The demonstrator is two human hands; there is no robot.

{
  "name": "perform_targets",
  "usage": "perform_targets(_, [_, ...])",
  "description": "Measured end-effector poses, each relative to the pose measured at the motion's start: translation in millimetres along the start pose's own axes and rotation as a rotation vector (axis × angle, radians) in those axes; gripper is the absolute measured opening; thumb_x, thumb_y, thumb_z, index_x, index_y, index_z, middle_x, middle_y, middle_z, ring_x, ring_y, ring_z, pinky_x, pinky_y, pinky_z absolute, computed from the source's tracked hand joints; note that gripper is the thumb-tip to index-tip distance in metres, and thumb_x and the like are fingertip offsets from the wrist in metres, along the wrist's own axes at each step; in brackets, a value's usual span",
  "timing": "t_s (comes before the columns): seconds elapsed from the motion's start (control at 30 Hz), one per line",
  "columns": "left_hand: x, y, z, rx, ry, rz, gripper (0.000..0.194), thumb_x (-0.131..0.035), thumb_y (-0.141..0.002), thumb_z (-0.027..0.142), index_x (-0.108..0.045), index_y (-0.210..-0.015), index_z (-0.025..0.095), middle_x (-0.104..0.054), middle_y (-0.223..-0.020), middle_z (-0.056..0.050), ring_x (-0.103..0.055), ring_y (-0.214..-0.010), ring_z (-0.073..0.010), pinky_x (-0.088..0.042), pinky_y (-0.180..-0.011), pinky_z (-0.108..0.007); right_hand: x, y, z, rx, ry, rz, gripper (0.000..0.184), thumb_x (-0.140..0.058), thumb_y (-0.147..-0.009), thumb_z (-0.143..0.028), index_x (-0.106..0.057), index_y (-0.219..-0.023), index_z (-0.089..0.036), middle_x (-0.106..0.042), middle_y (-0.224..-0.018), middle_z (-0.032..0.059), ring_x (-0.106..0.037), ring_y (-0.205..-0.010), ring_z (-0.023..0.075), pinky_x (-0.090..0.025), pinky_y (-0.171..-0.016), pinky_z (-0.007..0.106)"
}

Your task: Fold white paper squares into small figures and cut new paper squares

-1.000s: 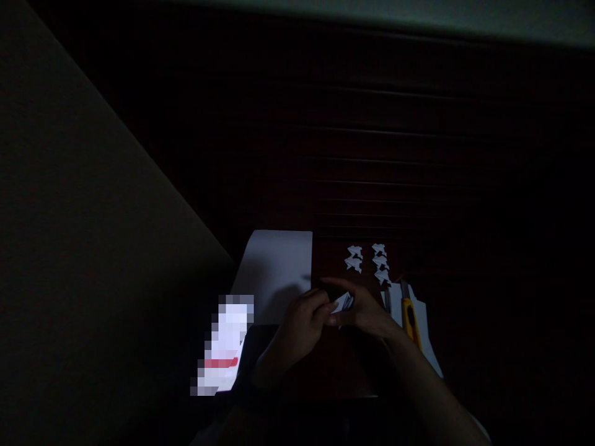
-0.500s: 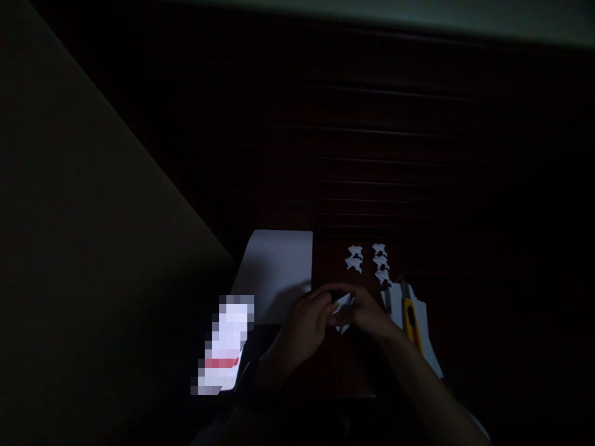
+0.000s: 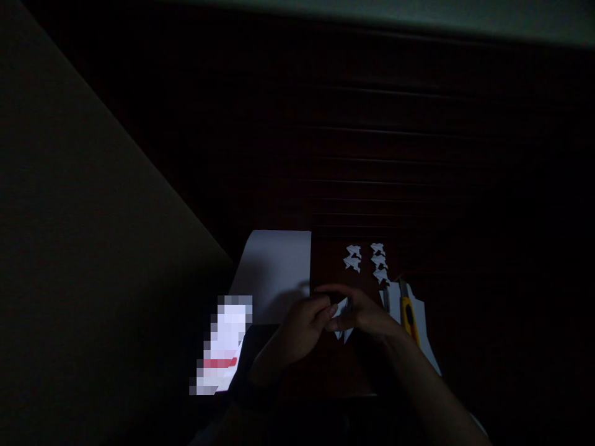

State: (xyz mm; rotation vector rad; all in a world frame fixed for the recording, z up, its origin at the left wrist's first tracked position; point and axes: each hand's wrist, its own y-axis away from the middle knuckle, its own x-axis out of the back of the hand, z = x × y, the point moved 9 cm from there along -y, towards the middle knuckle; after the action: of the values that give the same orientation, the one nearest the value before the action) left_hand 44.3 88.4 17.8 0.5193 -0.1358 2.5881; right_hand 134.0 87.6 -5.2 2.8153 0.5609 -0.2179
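Observation:
Between my two hands is a small piece of folded white paper [image 3: 341, 308], with pointed ends hanging toward me. My left hand [image 3: 307, 323] pinches its left side between thumb and fingers. From the right, my right hand [image 3: 365, 314] grips it with the thumb below, while the index finger arches over toward the left hand. The fingers hide part of the folds. Beyond my hands lie several small folded white paper figures [image 3: 379, 260] in two columns on the dark table [image 3: 325, 371].
A white sheet of paper [image 3: 279, 266] lies left of my hands. Nearer on the left glows a phone [image 3: 227, 341], its screen blurred out. On the right a yellow utility knife [image 3: 409, 319] rests on white paper pieces [image 3: 425, 328]. A pale wall [image 3: 93, 248] stands at the left.
My right index finger has lifted and stretched further left. The folded paper has turned slightly, so its lower points show more. The laid-out figures have stayed in place.

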Motion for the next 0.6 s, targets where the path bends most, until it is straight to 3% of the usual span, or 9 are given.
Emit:
perform_targets(0.3, [2.1, 3.3, 7.1, -0.033, -0.092, 0.016, 0.026, -0.042, -0.088, 0.03, -0.051, -0.067, 0.019, -0.055, -0.068, 0.0, -0.048, -0.063, -0.0131, -0.034, -0.057, -0.023, -4.4, -1.7, 1.7, 0.008, -0.078, -0.025, 0.061, -0.077, -0.053, -0.013, -0.062, -0.112, -0.022, -0.066, -0.083, 0.0006, -0.061, -0.068, 0.0143, -0.05, -0.061, 0.025])
perform_targets(0.6, [15.1, 2.3, 3.6, -0.022, -0.114, 0.087, 0.025, -0.042, -0.089, 0.03, -0.053, -0.07, 0.019, -0.054, -0.065, 0.002, -0.047, -0.061, -0.0122, -0.034, -0.057, -0.023, 0.7, 7.3, -8.4, 0.019, -0.106, -0.056, 0.057, -0.075, -0.064, -0.021, -0.057, -0.118, -0.025, -0.065, -0.103, 0.0031, -0.061, -0.09, 0.0185, -0.049, -0.079, 0.031])
